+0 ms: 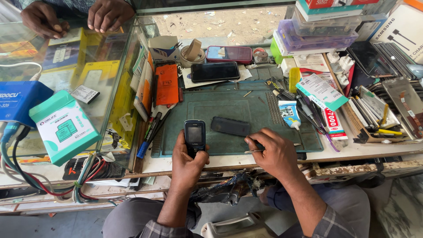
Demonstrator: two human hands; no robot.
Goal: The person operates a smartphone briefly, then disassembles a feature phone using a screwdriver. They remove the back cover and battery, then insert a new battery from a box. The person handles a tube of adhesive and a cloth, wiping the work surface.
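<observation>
A glass counter stands at far left, bearing a teal box; another person's two hands rest on its far edge. A green work mat covers the bench centre. The left hand is at the mat's near edge, fingers closed around a small dark keypad phone, held upright with its screen facing up. Just beside it, on the mat, lies a black back cover. The right hand is pinched shut on tweezers, tips pointing left. A glue tube lies further right, near stacked parts packets.
</observation>
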